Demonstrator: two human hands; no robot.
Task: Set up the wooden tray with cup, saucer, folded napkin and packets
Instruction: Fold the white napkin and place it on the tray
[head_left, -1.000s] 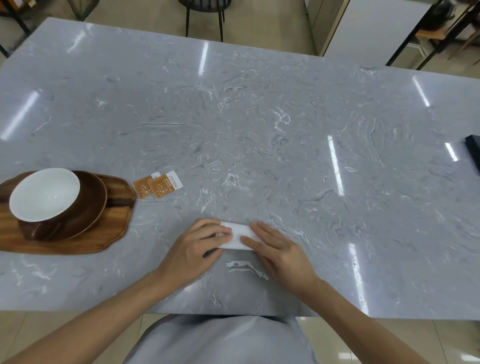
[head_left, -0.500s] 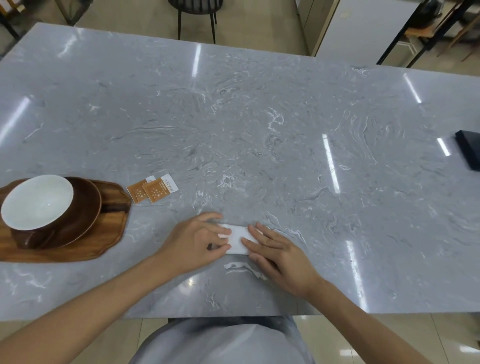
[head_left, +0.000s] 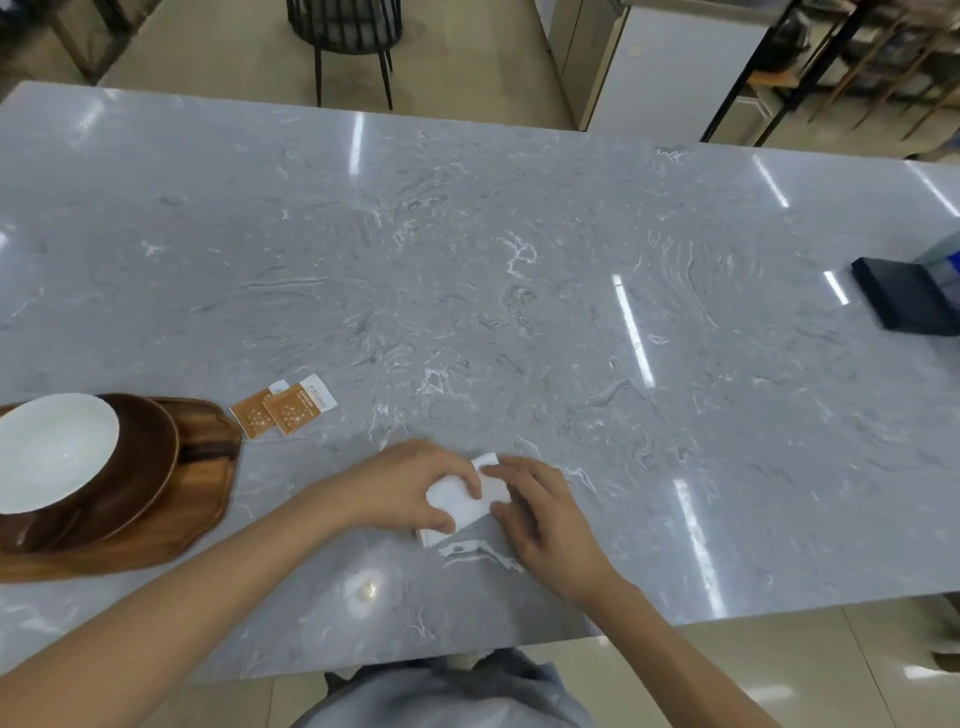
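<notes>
Grey marble table (head_left: 519, 270), black chair (head_left: 345, 31), beige tiled floor (head_left: 218, 47)

I'm sitting at a wide grey marble-look table (head_left: 519, 270), glossy enough to throw back long streaks of ceiling light. Over at its right edge lies a dark, flat box (head_left: 906, 301), with something pale blue touching its far side, cut off by the frame so I can't say what it is. Beyond the table stands a black wire-legged chair (head_left: 345, 36) on a beige floor, and a white cabinet (head_left: 675, 73) farther right.
</notes>
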